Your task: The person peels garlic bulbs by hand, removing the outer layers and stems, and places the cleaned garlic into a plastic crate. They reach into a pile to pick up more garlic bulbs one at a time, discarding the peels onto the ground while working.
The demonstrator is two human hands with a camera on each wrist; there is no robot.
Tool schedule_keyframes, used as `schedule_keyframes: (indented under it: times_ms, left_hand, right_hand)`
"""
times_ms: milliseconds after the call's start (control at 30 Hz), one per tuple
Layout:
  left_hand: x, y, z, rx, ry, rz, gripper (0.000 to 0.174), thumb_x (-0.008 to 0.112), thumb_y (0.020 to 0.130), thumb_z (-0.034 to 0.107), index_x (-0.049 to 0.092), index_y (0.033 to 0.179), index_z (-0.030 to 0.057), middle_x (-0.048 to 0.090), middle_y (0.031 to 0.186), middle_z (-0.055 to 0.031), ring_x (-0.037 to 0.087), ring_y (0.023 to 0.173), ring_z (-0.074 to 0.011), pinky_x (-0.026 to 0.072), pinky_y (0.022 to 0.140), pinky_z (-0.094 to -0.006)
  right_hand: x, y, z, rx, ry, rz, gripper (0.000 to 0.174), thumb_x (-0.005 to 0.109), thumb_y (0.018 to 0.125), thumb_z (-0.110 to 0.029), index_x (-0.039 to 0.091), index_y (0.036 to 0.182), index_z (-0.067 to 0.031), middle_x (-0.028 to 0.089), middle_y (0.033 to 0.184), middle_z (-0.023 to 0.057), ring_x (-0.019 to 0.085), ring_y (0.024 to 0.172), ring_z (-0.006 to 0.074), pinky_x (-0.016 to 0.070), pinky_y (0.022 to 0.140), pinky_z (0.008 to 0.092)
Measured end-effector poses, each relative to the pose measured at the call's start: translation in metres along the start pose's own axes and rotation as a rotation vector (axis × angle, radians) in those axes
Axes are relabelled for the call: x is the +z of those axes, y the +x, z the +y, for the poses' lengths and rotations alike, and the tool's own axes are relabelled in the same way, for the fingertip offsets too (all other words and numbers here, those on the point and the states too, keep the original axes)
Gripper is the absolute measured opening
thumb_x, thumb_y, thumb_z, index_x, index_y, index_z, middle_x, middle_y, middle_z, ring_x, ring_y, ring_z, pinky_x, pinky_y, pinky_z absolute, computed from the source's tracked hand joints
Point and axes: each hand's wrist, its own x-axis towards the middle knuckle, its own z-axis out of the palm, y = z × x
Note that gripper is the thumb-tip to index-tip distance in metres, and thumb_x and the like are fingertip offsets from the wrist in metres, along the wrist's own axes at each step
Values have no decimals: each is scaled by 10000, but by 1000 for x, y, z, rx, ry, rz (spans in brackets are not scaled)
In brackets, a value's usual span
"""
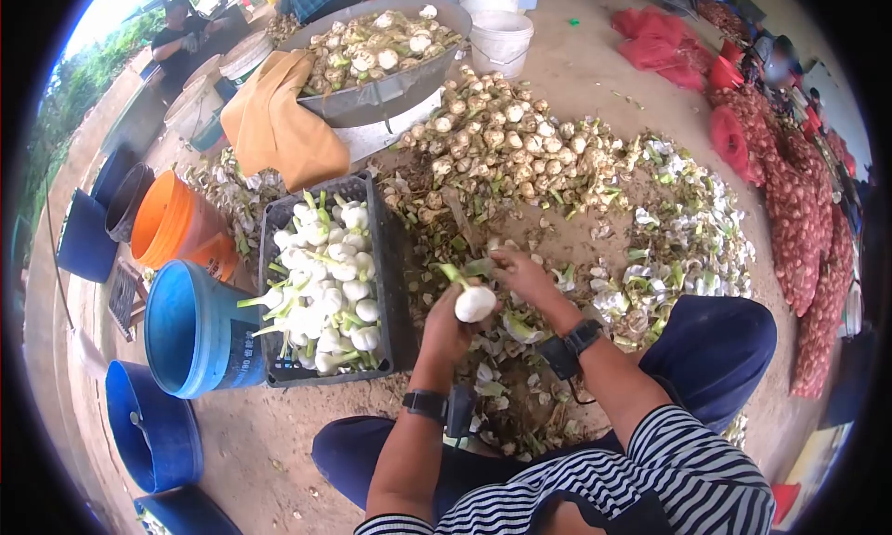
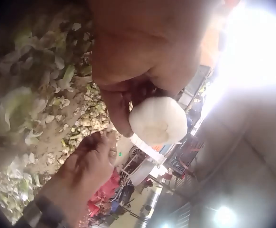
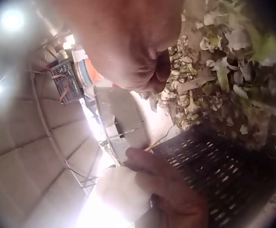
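Observation:
My left hand [image 1: 447, 331] holds a white garlic bulb [image 1: 476, 304], gripped between thumb and fingers, with its green stem [image 1: 452, 274] pointing up and away. In the left wrist view the bulb's pale root end [image 2: 158, 124] faces out. Just right of it, apart from the bulb, is my right hand [image 1: 528, 278] with its fingers curled in. A pale green strip of leaf [image 1: 478, 267] shows right at its fingertips in the head view. On the left stands a black crate [image 1: 398, 298] heaped with clean white garlic bulbs [image 1: 327, 289].
Ahead lies a pile of untrimmed garlic [image 1: 520, 145], with a grey tub [image 1: 372, 105] of more behind it. Peelings [image 1: 692, 219] cover the ground to the right. Blue [image 1: 190, 326] and orange buckets [image 1: 177, 221] line the left. Red net sacks [image 1: 794, 210] lie at far right.

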Motion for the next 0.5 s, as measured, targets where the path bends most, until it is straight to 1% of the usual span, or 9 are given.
schedule_keyframes:
  times_ms: [33,133,233,300,333,400,433,467,500]
  left_hand:
    - [-2,-1,-1,-41,56,-75,359,402,1007,323,551,1145,27,656,1005,-131,678,836,-276,549,653,-308]
    - [2,1,-11,-124,230,91,423,420,995,386,569,1136,15,672,934,-104,685,792,-246,509,538,-315]
    - [-3,-2,-3,-283,23,-37,483,417,988,441,572,1134,7,673,926,-96,676,765,-234,510,567,-303]
    - [10,-19,16,-161,77,12,502,398,989,461,574,1120,9,670,909,-89,666,743,-219,520,610,-292]
    - [14,-25,25,-100,102,37,512,388,990,471,575,1113,10,669,900,-86,661,732,-212,525,631,-287]
    - [-1,-28,45,180,-151,73,507,362,1000,462,575,1027,3,658,877,-123,657,746,-214,525,629,-282]
    - [-15,-26,52,355,-159,284,488,347,1007,454,572,1022,21,660,902,-118,654,764,-209,526,638,-284]
    - [-21,-30,67,513,-265,281,475,336,1013,441,551,1092,25,653,946,-124,652,821,-211,536,659,-296]
    - [-22,-36,75,665,-247,526,496,331,1012,452,499,1202,26,641,1030,-148,647,905,-228,548,711,-316]
  right_hand:
    - [4,-2,-8,37,92,-69,332,606,921,-288,649,1118,-24,690,955,84,635,827,166,499,755,317]
    - [8,-6,-35,374,785,-416,378,607,922,-316,624,1176,-38,685,931,53,625,808,153,487,745,286]
    - [12,12,-35,240,115,-126,331,611,907,-324,669,1069,-41,641,758,41,585,702,109,461,636,261]
    - [20,34,8,297,51,72,300,599,897,-311,694,925,-28,624,678,71,589,630,159,462,584,329]
    - [19,43,29,239,-63,30,292,595,895,-301,693,918,-28,635,695,81,595,634,189,465,589,357]
    - [12,59,71,120,-286,-53,276,587,891,-282,693,902,-27,659,728,99,609,641,250,472,598,412]
    - [13,67,98,51,-465,-214,247,560,895,-241,694,959,-43,670,795,143,605,688,323,478,645,476]
    - [16,72,98,32,-591,-227,246,549,901,-231,685,1005,-55,668,850,148,606,732,330,481,666,477]
    - [22,81,98,10,-715,-239,252,539,907,-221,677,1051,-66,666,906,153,606,775,337,484,687,477]
